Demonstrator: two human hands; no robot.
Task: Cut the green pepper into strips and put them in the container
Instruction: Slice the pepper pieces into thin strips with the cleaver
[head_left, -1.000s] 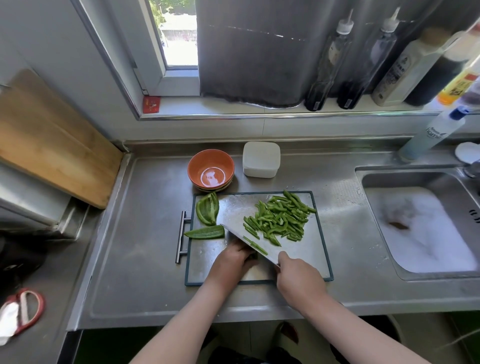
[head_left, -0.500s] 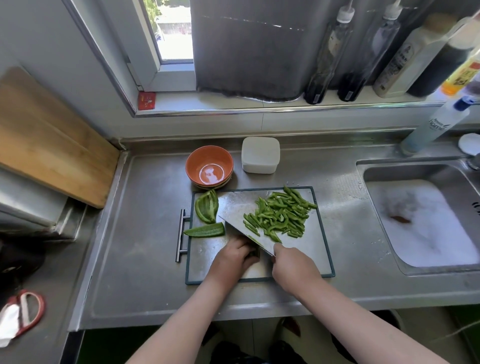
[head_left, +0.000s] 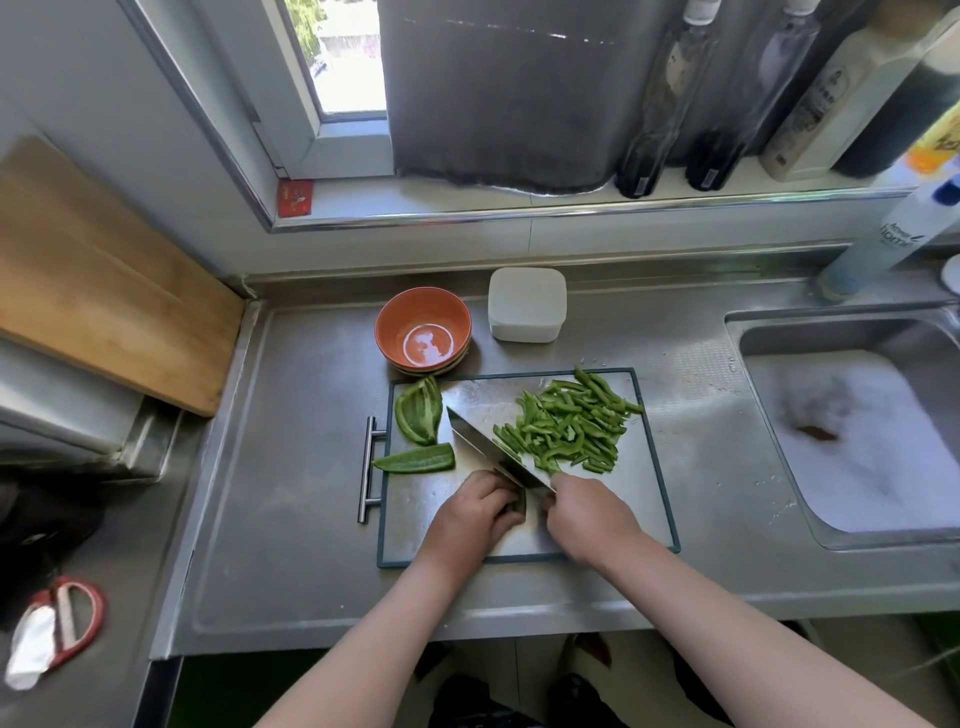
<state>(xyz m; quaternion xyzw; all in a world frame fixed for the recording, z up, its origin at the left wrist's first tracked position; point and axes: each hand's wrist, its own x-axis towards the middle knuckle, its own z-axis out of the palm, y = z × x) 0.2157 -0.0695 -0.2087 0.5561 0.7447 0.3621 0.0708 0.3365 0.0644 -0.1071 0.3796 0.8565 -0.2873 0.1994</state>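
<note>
**Pepper piece pinned for slicing**

My left hand (head_left: 475, 512) curls over a small pepper piece (head_left: 519, 503) and pins it to the cutting board (head_left: 415, 540), with my knuckles guiding the blade. My right hand (head_left: 587, 519) grips the knife (head_left: 488, 452) by its handle. Cut strips (head_left: 566, 423) lie heaped right of the blade, out of its path. Two uncut pieces (head_left: 418, 410) wait at the board's left. The white container (head_left: 526, 304) stands just beyond on the desk (head_left: 301, 493), beside orange bowls (head_left: 423, 332) and handy for loading.

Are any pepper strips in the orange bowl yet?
No, the orange bowl holds no green; the strips all lie piled on the cutting board.
</note>
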